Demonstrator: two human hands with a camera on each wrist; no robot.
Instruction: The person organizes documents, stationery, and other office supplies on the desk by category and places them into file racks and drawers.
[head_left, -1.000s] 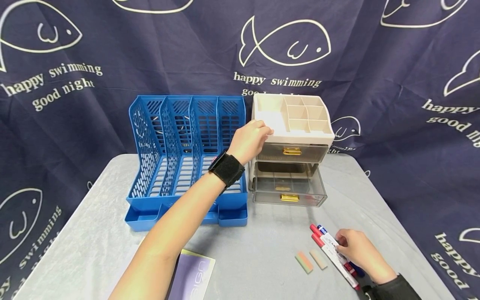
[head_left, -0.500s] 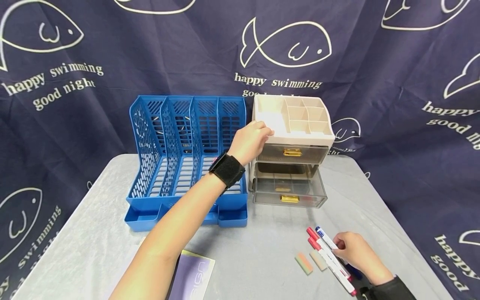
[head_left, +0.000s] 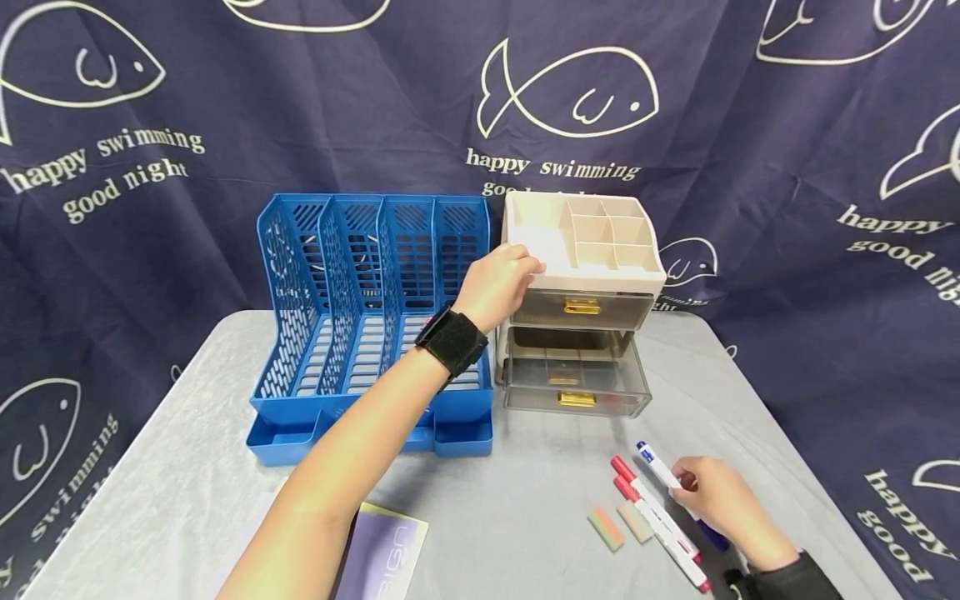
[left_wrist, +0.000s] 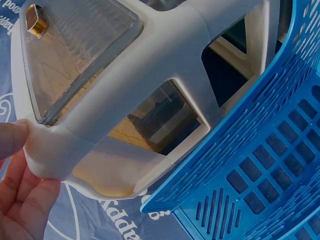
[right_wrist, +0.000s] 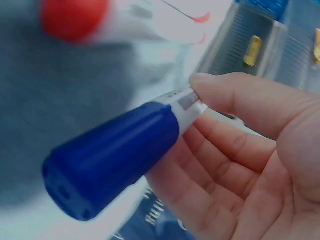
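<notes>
1. Left hand [head_left: 497, 282] grips the top left corner of the beige drawer unit [head_left: 600, 250], fingers curled over its rim.
2. Right hand [head_left: 712, 500] pinches a blue-capped marker [head_left: 660, 468], lifted just above two red-capped markers [head_left: 652, 521] on the table [head_left: 525, 500].
3. Better to steady the unit firmly and lift the marker clear of the red ones, toward the open lower drawer [head_left: 576, 379].

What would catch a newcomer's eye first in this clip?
Probably the blue file rack at the back of the grey table, beside the beige drawer organiser, whose top corner the left hand grips. Near the front right, the right hand pinches a blue-capped marker above two red-capped markers.
</notes>
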